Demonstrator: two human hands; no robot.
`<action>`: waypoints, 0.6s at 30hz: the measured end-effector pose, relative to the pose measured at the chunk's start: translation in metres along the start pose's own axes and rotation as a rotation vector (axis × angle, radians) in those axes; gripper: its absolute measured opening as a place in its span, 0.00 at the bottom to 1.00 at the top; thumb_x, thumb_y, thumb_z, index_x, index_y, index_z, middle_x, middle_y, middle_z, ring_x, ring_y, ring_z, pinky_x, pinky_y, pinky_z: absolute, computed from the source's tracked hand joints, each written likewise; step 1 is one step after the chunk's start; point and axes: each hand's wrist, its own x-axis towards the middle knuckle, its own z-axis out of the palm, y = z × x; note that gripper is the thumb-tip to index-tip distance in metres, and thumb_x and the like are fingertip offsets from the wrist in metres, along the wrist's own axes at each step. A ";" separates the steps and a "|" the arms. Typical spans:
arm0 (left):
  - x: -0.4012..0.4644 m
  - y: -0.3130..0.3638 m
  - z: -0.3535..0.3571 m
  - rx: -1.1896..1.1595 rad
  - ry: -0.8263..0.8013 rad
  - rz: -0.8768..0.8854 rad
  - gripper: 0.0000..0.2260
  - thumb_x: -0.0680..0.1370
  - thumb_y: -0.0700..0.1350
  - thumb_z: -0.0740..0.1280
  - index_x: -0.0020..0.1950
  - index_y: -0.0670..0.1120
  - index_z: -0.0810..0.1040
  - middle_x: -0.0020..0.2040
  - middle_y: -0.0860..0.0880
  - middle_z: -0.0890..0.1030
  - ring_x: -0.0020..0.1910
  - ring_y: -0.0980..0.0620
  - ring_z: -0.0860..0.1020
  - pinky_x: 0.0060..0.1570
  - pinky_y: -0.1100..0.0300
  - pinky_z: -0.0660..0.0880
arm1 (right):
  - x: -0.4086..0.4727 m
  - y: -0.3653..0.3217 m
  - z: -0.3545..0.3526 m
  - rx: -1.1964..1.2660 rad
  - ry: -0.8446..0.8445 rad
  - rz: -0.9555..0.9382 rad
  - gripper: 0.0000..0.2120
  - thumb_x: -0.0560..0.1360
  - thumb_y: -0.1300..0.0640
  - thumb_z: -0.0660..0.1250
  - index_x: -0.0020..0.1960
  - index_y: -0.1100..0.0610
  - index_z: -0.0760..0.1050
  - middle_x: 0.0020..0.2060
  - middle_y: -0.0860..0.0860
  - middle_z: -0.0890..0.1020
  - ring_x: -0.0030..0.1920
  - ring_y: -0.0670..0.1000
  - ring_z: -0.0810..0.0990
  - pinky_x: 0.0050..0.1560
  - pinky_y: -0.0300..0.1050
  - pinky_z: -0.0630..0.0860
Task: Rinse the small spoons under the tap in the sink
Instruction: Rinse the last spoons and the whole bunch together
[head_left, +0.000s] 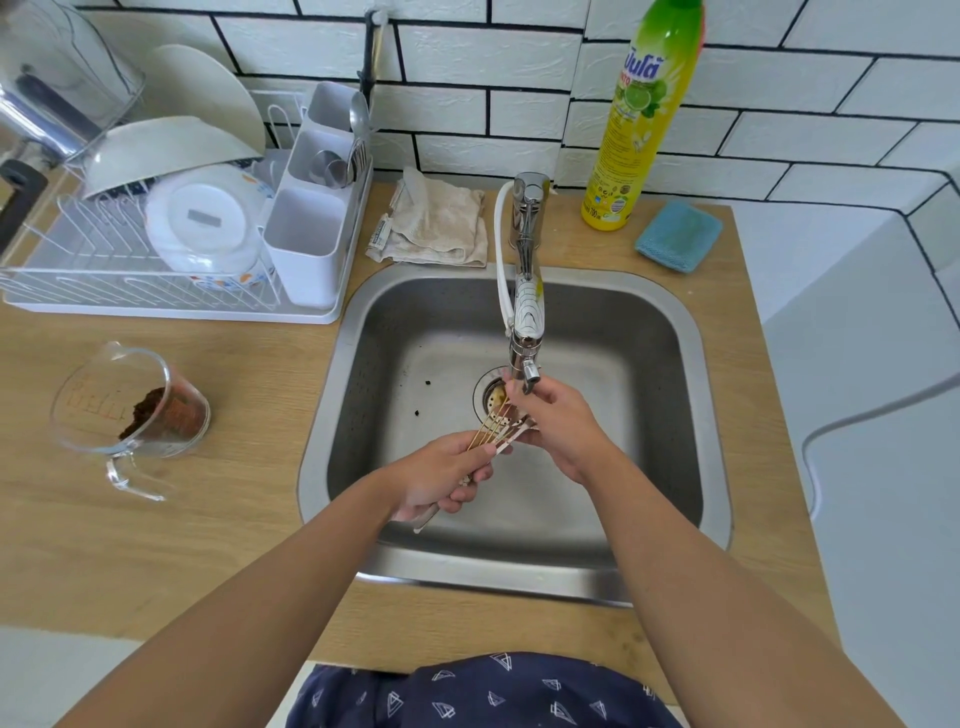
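Rinsing small spoons (496, 423) mid-frame | left hand (441, 475) grips handles bunched, bowls fanned under tap (527, 322) over sink (691, 332) drain | right hand (561, 421) fingers curled round bowl ends, prob. rubbing | water flow: can't tell

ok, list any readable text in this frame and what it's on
Dish soap bottle: large white brand word in non-Latin script, which I cannot transcribe reliably; the small print below it is too small to read.
Glass measuring cup: raised markings on its wall, too blurred to read.
Tag on the cloth: print too small to read.
White plate in the rack: grey mark, illegible.
Nothing else bears text.
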 end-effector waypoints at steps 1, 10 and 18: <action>0.000 0.001 -0.001 0.014 -0.004 -0.003 0.13 0.85 0.50 0.58 0.64 0.45 0.74 0.35 0.53 0.70 0.27 0.56 0.62 0.22 0.66 0.58 | 0.001 0.000 -0.001 -0.004 0.022 0.001 0.06 0.81 0.59 0.68 0.54 0.55 0.84 0.40 0.50 0.86 0.39 0.49 0.84 0.41 0.46 0.81; 0.013 0.026 0.007 -0.094 -0.017 0.012 0.14 0.84 0.53 0.59 0.53 0.42 0.73 0.32 0.52 0.69 0.25 0.58 0.61 0.20 0.68 0.58 | -0.003 0.002 -0.009 0.092 -0.010 0.167 0.09 0.82 0.49 0.67 0.59 0.51 0.81 0.38 0.42 0.82 0.36 0.43 0.72 0.37 0.41 0.62; 0.007 0.041 -0.001 -0.063 -0.129 -0.067 0.15 0.84 0.52 0.60 0.55 0.41 0.77 0.39 0.48 0.76 0.33 0.54 0.73 0.32 0.63 0.71 | 0.003 -0.006 -0.005 0.168 -0.091 0.086 0.11 0.85 0.59 0.62 0.56 0.63 0.82 0.33 0.46 0.84 0.26 0.42 0.68 0.28 0.34 0.68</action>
